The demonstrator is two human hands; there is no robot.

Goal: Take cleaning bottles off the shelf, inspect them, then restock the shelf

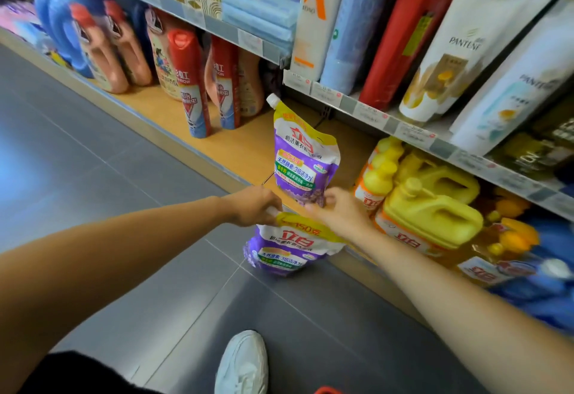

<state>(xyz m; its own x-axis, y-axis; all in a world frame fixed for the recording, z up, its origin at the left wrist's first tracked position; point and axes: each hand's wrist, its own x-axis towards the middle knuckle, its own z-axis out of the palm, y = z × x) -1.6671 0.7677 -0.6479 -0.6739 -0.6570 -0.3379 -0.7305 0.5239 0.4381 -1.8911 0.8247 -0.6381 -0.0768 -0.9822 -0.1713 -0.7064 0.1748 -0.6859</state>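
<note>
A purple and yellow soft plastic pouch with a white corner spout and red lettering stands upright in the middle of the frame, over the front edge of the light wooden bottom shelf; whether its base rests on the board I cannot tell. The right hand holds its lower edge, thumb and fingers pinching the base. Just below, a second purple and yellow pouch with the same print hangs over the grey tiled floor, its yellow top bunched in the left hand, whose fingers curl tightly round it. The two pouches almost touch between the hands. Yellow handled plastic jugs stand on the shelf to the right of centre
</note>
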